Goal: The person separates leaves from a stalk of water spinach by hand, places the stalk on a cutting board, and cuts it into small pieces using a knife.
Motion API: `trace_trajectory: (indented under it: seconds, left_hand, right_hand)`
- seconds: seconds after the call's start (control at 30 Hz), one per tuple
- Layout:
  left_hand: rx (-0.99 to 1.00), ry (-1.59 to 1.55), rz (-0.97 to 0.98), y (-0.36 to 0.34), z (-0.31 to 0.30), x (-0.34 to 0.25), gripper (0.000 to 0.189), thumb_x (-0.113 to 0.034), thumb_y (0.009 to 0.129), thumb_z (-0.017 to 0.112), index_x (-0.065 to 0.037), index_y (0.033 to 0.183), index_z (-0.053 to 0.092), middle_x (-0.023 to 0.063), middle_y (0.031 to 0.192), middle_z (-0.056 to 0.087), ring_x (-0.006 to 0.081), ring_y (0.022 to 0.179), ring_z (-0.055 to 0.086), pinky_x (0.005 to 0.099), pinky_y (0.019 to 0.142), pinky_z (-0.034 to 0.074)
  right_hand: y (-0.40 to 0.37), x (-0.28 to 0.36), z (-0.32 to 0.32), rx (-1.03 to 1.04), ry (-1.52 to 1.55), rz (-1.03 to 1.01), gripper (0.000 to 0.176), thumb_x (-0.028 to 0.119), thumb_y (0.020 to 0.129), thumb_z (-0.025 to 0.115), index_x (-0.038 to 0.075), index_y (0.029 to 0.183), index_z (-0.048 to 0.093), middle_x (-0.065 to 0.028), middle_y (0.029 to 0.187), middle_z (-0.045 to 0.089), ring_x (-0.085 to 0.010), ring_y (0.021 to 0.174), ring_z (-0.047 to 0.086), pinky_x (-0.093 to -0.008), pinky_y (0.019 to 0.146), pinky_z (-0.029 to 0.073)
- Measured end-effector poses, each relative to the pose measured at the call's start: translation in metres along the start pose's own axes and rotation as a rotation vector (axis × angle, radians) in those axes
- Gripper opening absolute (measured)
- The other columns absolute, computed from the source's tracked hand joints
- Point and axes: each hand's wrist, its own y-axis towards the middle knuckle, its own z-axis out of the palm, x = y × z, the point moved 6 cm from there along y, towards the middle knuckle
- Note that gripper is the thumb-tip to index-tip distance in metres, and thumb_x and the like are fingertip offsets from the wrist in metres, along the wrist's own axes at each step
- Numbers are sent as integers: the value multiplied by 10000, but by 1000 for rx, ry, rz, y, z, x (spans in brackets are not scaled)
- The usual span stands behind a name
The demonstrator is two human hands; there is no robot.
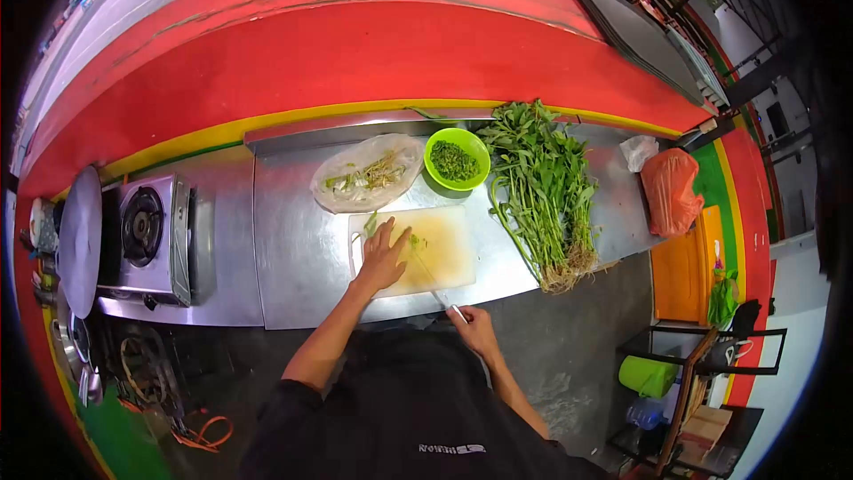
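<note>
The left hand (pixel 382 253) lies spread flat, pressing thin pale-green stems (pixel 414 240) onto a cream cutting board (pixel 453 258). The right hand (pixel 477 327) is closed around a knife (pixel 440 293). Its blade slants up to the stems, just right of the left fingers, mid-bench (pixel 293 249).

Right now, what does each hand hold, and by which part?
The right hand grips the knife by its handle. The left hand grips nothing; it presses flat on the green stems on the cutting board.
</note>
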Motion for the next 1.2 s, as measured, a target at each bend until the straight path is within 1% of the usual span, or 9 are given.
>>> trace_trajectory:
  seconds: [0.03,0.07,0.17,0.37,0.5,0.63,0.9,1.07,1.2]
  left_hand:
    - [-55,-81,-32,-1,-1,1,782,-178,781,735,-228,1500,431,229,1593,194,409,1475,200,602,1120,265]
    - [-111,-164,-66,-3,-2,1,840,-198,775,754,-230,1528,383,232,1589,197,418,1468,205,581,1122,271]
    - [-129,-153,-65,-8,-8,-16,860,-154,787,730,-228,1552,344,229,1588,202,430,1449,236,550,1129,276]
    - [-85,-79,199,-34,12,-54,748,40,815,537,-241,1502,447,248,1567,270,428,1444,277,577,1116,274]
    - [22,-93,164,-41,19,-53,748,46,798,542,-273,1472,487,210,1590,258,429,1455,261,611,1106,259]
    - [-63,32,18,-33,10,-37,711,12,825,572,-318,1451,509,191,1631,190,418,1494,179,634,1116,225]
    - [-160,-15,-4,-24,6,-29,676,-12,820,578,-308,1427,542,205,1611,235,418,1479,214,611,1106,226]
    - [-201,-25,-26,-19,12,-22,648,-26,780,590,-244,1390,589,228,1572,281,425,1451,245,583,1104,222]
    - [-238,-89,13,-20,3,-30,560,-49,768,607,-101,1325,601,211,1546,299,430,1430,254,573,1105,229]
  right_hand:
    - [2,-2,3,58,42,5,446,419,955,661,-23,933,715,-24,596,553,-128,517,517,-347,467,392]
    - [1,-4,4,50,47,9,446,419,955,661,-23,933,715,-24,596,553,-128,517,517,-347,467,392]
    - [-6,-3,24,333,641,345,444,472,1028,519,41,974,609,40,577,418,-49,424,356,-225,383,264]
    - [-13,21,37,518,1056,473,489,503,1069,363,56,1022,555,43,567,346,-68,395,260,-237,361,220]
    - [-16,23,42,550,1135,540,480,498,1071,356,69,998,557,45,562,343,-60,393,248,-232,354,218]
    - [-21,28,43,601,1169,565,463,485,1072,366,73,976,554,52,578,343,-42,382,237,-218,339,221]
    - [-13,26,36,678,1141,586,449,500,1062,396,91,939,537,58,555,337,-43,380,261,-221,336,226]
    - [-19,29,22,656,1012,619,447,507,1056,411,100,906,521,58,539,342,-55,386,277,-227,342,228]
    - [-20,22,10,648,947,614,446,507,1053,420,101,897,517,58,526,331,-56,380,270,-238,346,222]
